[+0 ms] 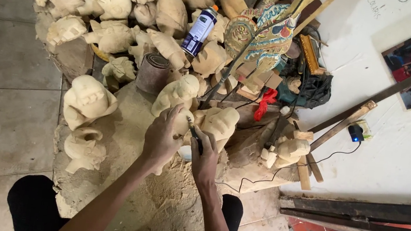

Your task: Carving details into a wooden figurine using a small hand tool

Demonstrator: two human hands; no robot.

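Two hands work close together over the sawdust-covered block: the left hand curled around a small pale wooden carving, the right hand pinching a dark carving tool against it.

Pale carved wooden heads lie heaped at the far left, with a blue-and-white spray can standing among them. A roll of sandpaper sits nearer. A painted flat puppet leans far right, above a red cloth scrap.

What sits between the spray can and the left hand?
Head view: a pale carved wooden figure lies between the spray can and the left hand.
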